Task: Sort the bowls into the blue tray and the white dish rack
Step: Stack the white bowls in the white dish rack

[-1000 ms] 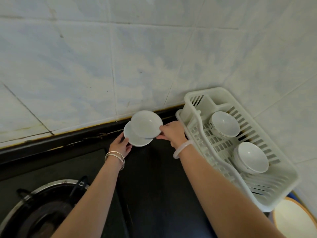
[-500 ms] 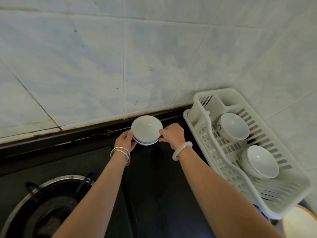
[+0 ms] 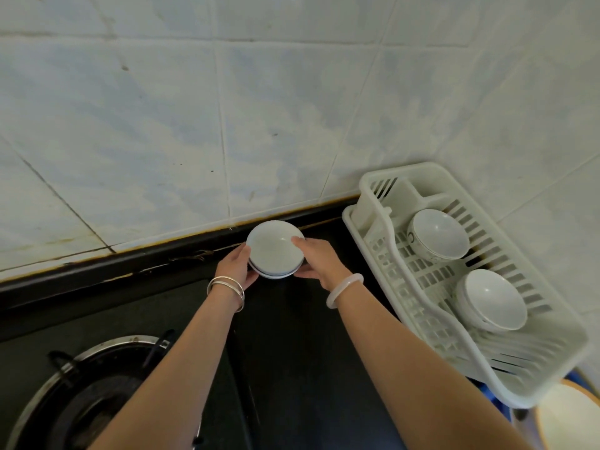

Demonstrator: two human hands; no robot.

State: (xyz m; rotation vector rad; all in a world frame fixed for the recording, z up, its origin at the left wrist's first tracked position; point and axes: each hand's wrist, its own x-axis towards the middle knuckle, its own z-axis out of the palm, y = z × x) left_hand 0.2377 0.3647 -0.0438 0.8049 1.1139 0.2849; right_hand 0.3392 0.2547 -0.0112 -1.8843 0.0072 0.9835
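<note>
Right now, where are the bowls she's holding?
The stacked bowls sit mid-frame between the left hand and right hand, by the wall, left of the rack.

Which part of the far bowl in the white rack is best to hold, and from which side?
Grip the far bowl by its rim, coming from above. It stands mouth-up and apart from the near bowl, so the rim is exposed, while the rack walls hem in its sides.

Soft daylight, perhaps slightly blurred edges.
</note>
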